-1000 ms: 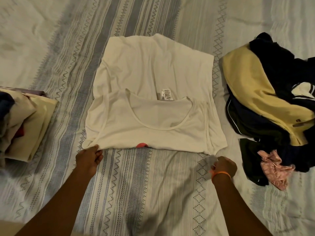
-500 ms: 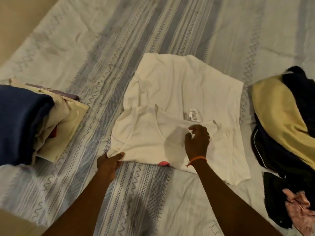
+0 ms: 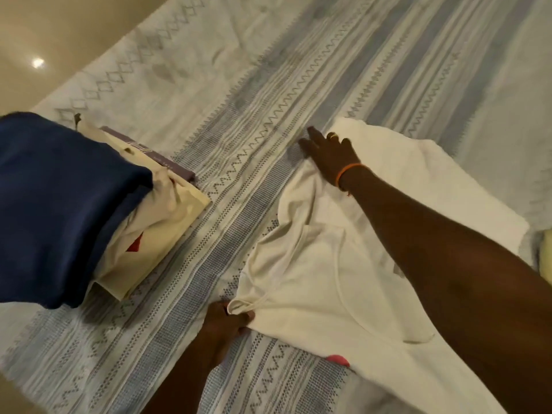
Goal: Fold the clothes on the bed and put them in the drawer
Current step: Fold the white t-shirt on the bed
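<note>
Head camera, looking down over both forearms onto the bed (image 3: 185, 339), whose spread is pale with blue-grey woven bands. Nearest, the left hand (image 3: 222, 327) lies at the near left corner of the white top (image 3: 301, 279), its fingers curled round that corner and pinching the hem where a thin strap loops out. The top lies flat on the spread to the right of that hand and runs away from it up the bed, part folded over itself, with its neckline curving along beside the right forearm. A small pink patch (image 3: 337, 360) shows at the near edge of the top, right of the left hand. The right forearm crosses over the middle of the garment, and the right hand (image 3: 330, 153) lies at the far left edge of the top, fingers spread and straight, palm down, partly on the cloth and partly on the bedspread; it holds nothing. An orange band (image 3: 348, 171) circles that wrist, and a ring shows on one finger. To the left, well apart from the top, a stack of folded clothes (image 3: 155, 222) sits on the bed: cream pieces below, with a red spot at the fold, and a dark blue garment (image 3: 59, 204) on top. A purple flat item (image 3: 167, 165) shows at the far side of the stack. At the right edge a sliver of yellow cloth (image 3: 546, 252) is just visible. Beyond the bed's far left corner lies a glossy beige floor (image 3: 59, 34).
</note>
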`<action>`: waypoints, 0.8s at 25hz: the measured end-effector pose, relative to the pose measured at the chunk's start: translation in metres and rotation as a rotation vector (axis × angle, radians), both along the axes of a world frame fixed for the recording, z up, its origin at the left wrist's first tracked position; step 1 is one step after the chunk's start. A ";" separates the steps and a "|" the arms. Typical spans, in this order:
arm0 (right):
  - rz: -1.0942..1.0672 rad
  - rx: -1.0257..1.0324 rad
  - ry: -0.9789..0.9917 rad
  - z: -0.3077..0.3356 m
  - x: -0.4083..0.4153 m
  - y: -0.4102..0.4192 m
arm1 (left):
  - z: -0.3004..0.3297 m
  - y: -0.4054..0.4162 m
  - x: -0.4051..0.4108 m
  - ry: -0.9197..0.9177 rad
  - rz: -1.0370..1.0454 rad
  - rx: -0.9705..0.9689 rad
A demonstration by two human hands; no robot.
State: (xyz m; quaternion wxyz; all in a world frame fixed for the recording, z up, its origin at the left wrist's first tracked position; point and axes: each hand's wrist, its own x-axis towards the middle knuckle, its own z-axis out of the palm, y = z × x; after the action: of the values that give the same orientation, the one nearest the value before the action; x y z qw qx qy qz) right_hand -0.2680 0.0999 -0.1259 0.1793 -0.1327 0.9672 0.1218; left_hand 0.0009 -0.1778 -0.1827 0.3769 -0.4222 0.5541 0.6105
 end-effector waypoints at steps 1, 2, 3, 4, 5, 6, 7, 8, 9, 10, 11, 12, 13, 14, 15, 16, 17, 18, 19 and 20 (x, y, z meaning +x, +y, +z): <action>0.042 0.012 -0.045 0.003 -0.015 -0.001 | -0.002 0.000 -0.003 -0.027 -0.001 0.016; 0.113 0.030 -0.081 0.011 -0.029 -0.003 | -0.002 0.001 -0.006 -0.051 0.003 0.028; 0.218 0.085 -0.116 0.018 -0.039 -0.003 | -0.002 0.002 -0.008 -0.068 0.004 0.031; 0.297 0.168 -0.154 0.027 -0.047 -0.005 | -0.002 0.003 -0.010 -0.073 0.006 0.028; 0.327 0.234 -0.157 0.034 -0.053 -0.005 | -0.001 0.003 -0.011 -0.077 0.014 0.024; 0.338 0.246 -0.107 0.038 -0.056 -0.001 | -0.001 0.003 -0.011 -0.086 0.016 0.024; 0.338 0.211 -0.024 0.041 -0.059 0.005 | 0.000 0.003 -0.012 -0.095 0.014 0.024; 0.332 0.152 0.066 0.044 -0.058 0.012 | 0.001 0.003 -0.012 -0.104 0.011 0.025; 0.358 0.109 0.168 0.043 -0.052 0.025 | 0.003 0.002 -0.011 -0.109 0.009 0.029; 0.390 0.097 0.230 0.039 -0.042 0.039 | 0.004 0.002 -0.012 -0.110 0.007 0.040; 0.384 0.152 0.226 0.034 -0.029 0.053 | 0.005 0.002 -0.013 -0.109 0.007 0.049; 0.359 0.234 0.205 0.030 -0.017 0.070 | 0.006 0.001 -0.013 -0.104 0.006 0.057; 0.292 0.349 0.118 0.031 -0.006 0.082 | 0.007 0.002 -0.013 -0.100 0.005 0.063; 0.152 0.432 0.046 0.035 0.003 0.089 | 0.008 0.003 -0.013 -0.095 0.003 0.067; -0.022 0.447 0.036 0.038 0.005 0.092 | 0.009 0.004 -0.013 -0.091 0.001 0.066; -0.110 0.419 0.076 0.042 0.004 0.089 | 0.012 0.005 -0.013 -0.090 0.000 0.066; -0.120 0.347 0.126 0.045 0.000 0.082 | 0.014 0.006 -0.014 -0.090 -0.002 0.063; -0.055 0.212 0.218 0.044 -0.006 0.073 | 0.016 0.006 -0.015 -0.092 -0.002 0.061; 0.079 0.071 0.275 0.037 -0.013 0.063 | 0.017 0.007 -0.016 -0.094 -0.005 0.054; 0.229 -0.040 0.272 0.030 -0.019 0.050 | 0.017 0.007 -0.017 -0.094 -0.012 0.042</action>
State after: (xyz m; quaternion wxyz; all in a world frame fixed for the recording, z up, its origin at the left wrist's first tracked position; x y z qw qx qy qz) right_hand -0.2874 0.1501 -0.0961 0.0291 -0.2276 0.9633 0.1391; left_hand -0.0158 -0.1709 -0.1660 0.4150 -0.4392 0.5250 0.5993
